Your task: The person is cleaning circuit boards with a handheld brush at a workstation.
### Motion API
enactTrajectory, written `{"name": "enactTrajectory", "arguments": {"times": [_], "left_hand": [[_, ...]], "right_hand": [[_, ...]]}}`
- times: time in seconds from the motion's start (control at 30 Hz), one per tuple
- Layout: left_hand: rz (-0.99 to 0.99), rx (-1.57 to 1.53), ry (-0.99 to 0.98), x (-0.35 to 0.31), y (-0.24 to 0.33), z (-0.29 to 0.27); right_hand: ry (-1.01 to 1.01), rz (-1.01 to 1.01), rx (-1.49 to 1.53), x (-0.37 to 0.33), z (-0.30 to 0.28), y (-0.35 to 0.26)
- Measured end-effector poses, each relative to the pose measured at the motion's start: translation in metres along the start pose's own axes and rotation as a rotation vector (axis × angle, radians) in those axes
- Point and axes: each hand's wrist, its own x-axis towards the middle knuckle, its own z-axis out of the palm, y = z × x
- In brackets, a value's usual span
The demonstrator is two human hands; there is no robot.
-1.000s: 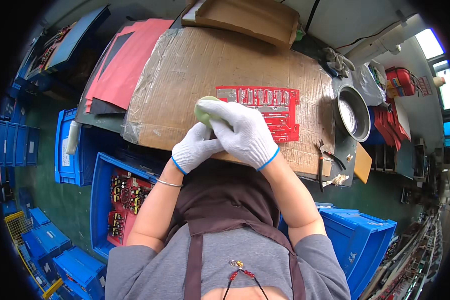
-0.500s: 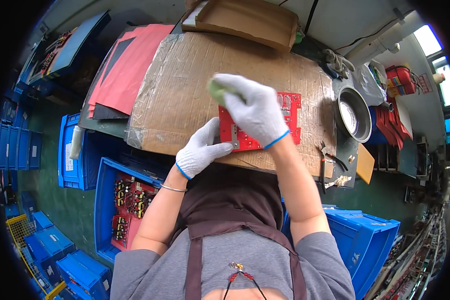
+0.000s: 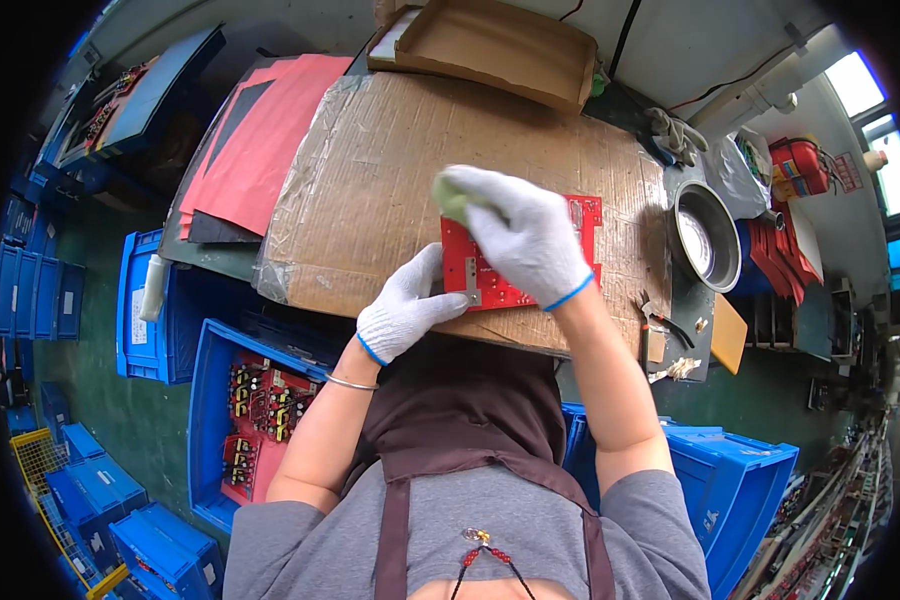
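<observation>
The flat red circuit board lies on the brown cardboard sheet that covers my worktop, directly under both of my grips. My right hand, in a white knitted glove, is closed around a pale green sponge pad and presses it on the board's far left corner. My left hand, gloved the same way, rests on the board's near left edge with the fingers curled loosely, thumb touching the red surface, holding nothing else. Right of my right grip, near the cardboard's edge, lie small metal pliers, and farther off a round metal bowl. Below my left grip, off the worktop, a blue plastic crate holds more red boards with dark components.
</observation>
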Motion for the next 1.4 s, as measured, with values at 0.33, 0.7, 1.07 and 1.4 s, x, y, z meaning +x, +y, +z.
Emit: {"name": "enactTrajectory", "arguments": {"times": [0.33, 0.7, 1.07, 1.4], "left_hand": [[-0.065, -0.058, -0.092, 0.001, 0.024, 0.002], [0.029, 0.008, -0.094, 0.002, 0.015, 0.002], [-0.016, -0.035, -0.101, -0.001, 0.024, 0.004], [0.029, 0.025, -0.059, -0.002, 0.023, 0.008]], "right_hand": [[0.216, 0.15, -0.24, -0.028, -0.085, 0.041], [-0.207, 0.049, -0.506, 0.031, -0.061, 0.027], [-0.537, 0.184, -0.517, 0.065, -0.053, 0.029], [-0.566, 0.08, -0.469, 0.07, -0.058, 0.044]]}}
